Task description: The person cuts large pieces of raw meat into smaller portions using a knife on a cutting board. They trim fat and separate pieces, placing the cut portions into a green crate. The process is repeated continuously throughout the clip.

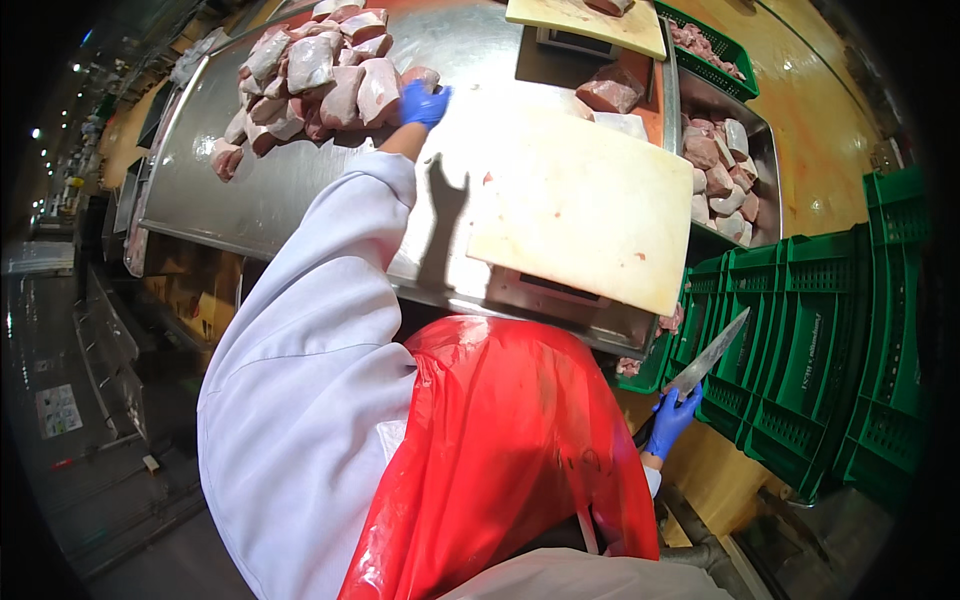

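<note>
My left hand (425, 104), in a blue glove, reaches to the right edge of a heap of raw meat pieces (311, 68) on the steel table. Its fingers are closed around a piece of meat (421, 75) that shows just beyond them. Low at the right, beside the red apron, my gloved right hand (672, 424) grips the handle of a knife (706, 356). The long blade points up and to the right, in front of the green crates. A pale cutting board (590, 215) lies on the table between the two hands.
Green plastic crates (790, 345) stand at the right. A steel tub (765, 190) holds more meat chunks, and a green basket (735, 62) behind it holds trimmings. Beyond the cutting board lie a dark red chunk of meat (610, 90) and a second board (590, 22).
</note>
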### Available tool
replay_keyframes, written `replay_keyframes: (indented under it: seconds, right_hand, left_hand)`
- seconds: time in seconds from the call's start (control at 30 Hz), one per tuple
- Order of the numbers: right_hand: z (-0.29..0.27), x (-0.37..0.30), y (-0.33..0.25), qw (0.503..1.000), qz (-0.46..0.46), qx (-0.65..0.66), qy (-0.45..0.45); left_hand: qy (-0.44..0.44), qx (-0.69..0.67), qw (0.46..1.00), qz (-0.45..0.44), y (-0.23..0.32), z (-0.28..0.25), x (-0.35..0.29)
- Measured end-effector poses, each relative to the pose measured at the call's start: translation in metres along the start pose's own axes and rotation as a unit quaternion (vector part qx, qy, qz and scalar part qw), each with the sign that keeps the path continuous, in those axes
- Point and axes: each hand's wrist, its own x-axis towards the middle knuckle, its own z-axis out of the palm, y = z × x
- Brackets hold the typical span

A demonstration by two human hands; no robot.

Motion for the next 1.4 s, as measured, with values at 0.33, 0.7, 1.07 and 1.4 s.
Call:
replay_keyframes:
  seconds: [0.33, 0.7, 1.07, 1.4]
  right_hand:
    - [0.057, -0.046, -0.065, 0.994, 0.007, -0.098, 0.056]
    - [0.071, -0.091, -0.058, 0.983, 0.021, -0.178, 0.048]
    - [0.017, -0.033, -0.067, 0.991, -0.014, -0.123, 0.051]
    - [-0.002, -0.016, -0.065, 0.995, -0.077, -0.04, 0.048]
  left_hand:
    - [-0.133, 0.056, 0.941, -0.307, -0.092, 0.001, 0.111]
    - [-0.126, -0.075, 0.983, -0.109, -0.26, 0.06, 0.225]
    - [-0.265, -0.221, 0.903, 0.257, 0.12, -0.046, -0.077]
    - [-0.214, 0.024, 0.832, 0.511, 0.195, -0.012, -0.191]
